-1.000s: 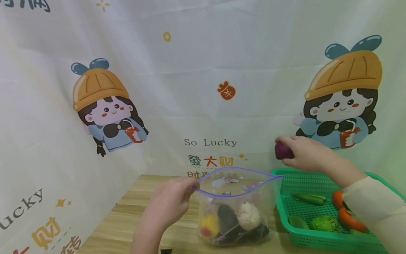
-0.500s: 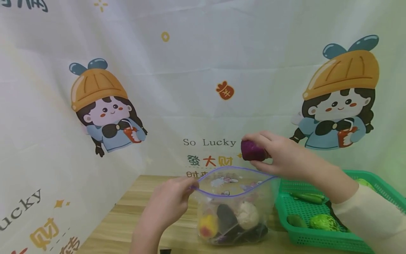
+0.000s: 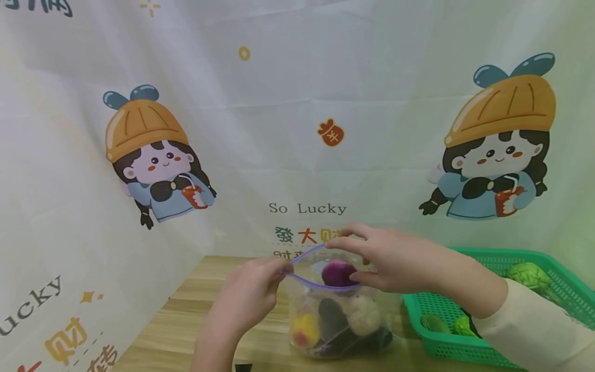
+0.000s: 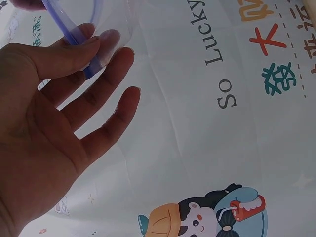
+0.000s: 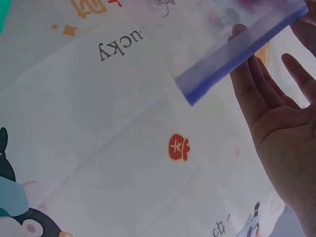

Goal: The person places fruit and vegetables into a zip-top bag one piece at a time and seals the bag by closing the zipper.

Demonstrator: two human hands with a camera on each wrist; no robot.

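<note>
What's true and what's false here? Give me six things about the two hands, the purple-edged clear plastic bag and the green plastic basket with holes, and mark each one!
1. The left hand pinches the purple-edged clear plastic bag. True.
2. The bag is sealed shut. False: its mouth is open.
3. A round, leafy green vegetable is in the green, holed plastic basket. True.
4. The basket stands to the left of the bag. False: it is on the right.
5. The right hand is at the bag's mouth, beside a rounded purple vegetable. True.
6. The purple vegetable lies in the basket. False: it is at the bag's mouth.
</note>
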